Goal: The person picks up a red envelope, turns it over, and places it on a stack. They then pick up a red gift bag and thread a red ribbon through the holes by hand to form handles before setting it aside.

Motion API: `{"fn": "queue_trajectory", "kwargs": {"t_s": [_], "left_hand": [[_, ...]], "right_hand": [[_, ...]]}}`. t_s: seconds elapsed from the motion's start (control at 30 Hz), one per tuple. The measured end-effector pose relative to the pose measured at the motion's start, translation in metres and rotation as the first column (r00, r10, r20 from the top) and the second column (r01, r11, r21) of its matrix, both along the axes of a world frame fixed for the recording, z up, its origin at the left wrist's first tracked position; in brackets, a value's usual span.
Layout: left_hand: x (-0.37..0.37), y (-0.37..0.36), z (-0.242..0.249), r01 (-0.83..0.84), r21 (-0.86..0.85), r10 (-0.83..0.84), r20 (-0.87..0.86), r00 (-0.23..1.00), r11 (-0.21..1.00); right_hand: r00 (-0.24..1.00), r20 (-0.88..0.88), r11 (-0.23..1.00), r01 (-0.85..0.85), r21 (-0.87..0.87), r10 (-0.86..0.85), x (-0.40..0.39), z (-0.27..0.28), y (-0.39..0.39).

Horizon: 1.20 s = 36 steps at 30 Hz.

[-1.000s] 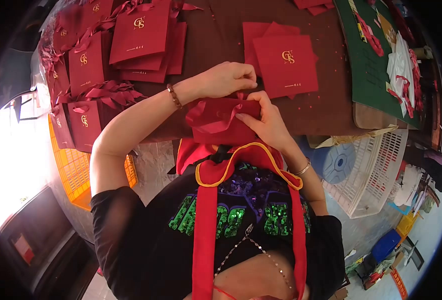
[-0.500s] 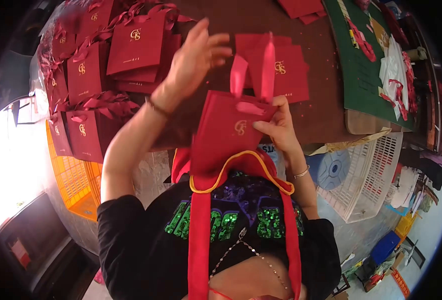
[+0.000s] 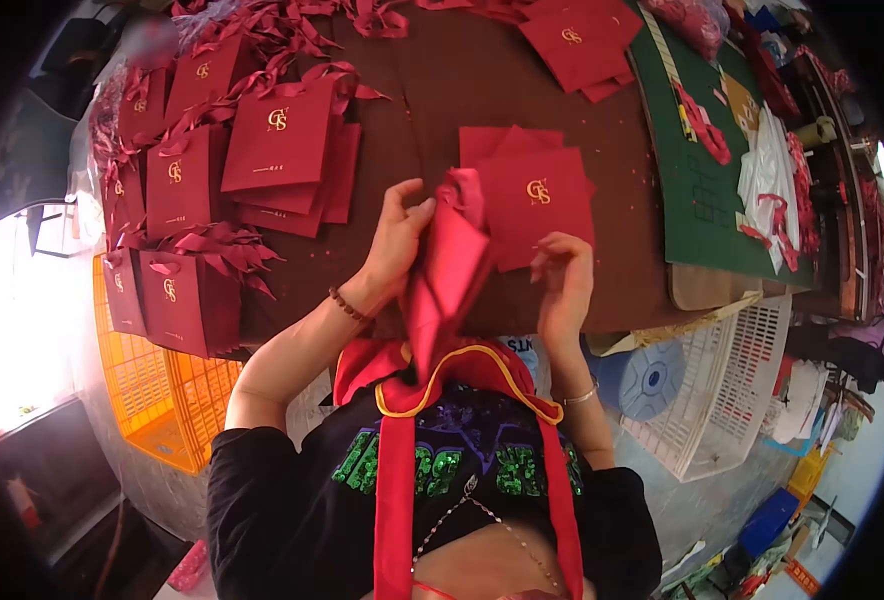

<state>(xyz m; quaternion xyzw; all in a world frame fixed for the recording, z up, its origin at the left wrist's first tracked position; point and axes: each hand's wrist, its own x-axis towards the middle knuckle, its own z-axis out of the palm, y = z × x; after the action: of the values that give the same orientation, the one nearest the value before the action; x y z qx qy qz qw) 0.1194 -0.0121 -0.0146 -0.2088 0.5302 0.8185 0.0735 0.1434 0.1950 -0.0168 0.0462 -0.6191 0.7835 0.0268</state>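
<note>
My left hand grips the upper left edge of a red paper gift bag. The bag is turned nearly side-on in front of my apron, with its pink ribbon bunched at the top. To the right of it, my right hand is raised off the bag, fingers loosely bent and holding nothing. Just beyond both hands lies a small stack of flat red bags with a gold monogram, on the brown tabletop.
Several ribboned red bags crowd the table's left side. More flat red bags lie at the far right, beside a green mat with ribbon scraps. Below the table edge stand an orange crate, a white crate and a blue stool.
The bag has turned from front-facing to nearly side-on. My left hand has come down from the left and taken hold of it, while my right hand has let go.
</note>
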Motion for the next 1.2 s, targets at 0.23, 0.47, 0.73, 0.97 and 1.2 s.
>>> {"fn": "queue_trajectory", "kwargs": {"t_s": [0.23,0.47,0.73,0.97,1.2], "left_hand": [[-0.006,-0.013,0.004,0.138,-0.773,-0.430,-0.187,0.883,0.619],[-0.181,-0.046,0.004,-0.379,-0.925,-0.396,-0.353,0.848,0.012],[-0.280,-0.084,-0.050,-0.081,-0.991,-0.204,-0.057,0.977,-0.110],[-0.156,-0.028,0.009,-0.168,-0.973,-0.570,-0.229,0.789,0.158],[-0.055,-0.012,0.057,-0.215,-0.959,-0.632,-0.282,0.722,0.183]], "right_hand": [[0.989,0.020,0.830,-0.136,0.540,0.149,-0.016,0.015,0.001],[0.928,-0.191,0.598,-0.041,0.801,0.319,-0.027,-0.007,-0.002],[0.934,0.051,0.593,-0.266,0.760,0.354,-0.038,-0.005,0.004],[0.922,0.149,0.443,-0.307,0.842,0.356,-0.073,0.006,0.021],[0.924,0.116,0.332,-0.245,0.911,0.364,-0.074,0.017,0.024]]}}
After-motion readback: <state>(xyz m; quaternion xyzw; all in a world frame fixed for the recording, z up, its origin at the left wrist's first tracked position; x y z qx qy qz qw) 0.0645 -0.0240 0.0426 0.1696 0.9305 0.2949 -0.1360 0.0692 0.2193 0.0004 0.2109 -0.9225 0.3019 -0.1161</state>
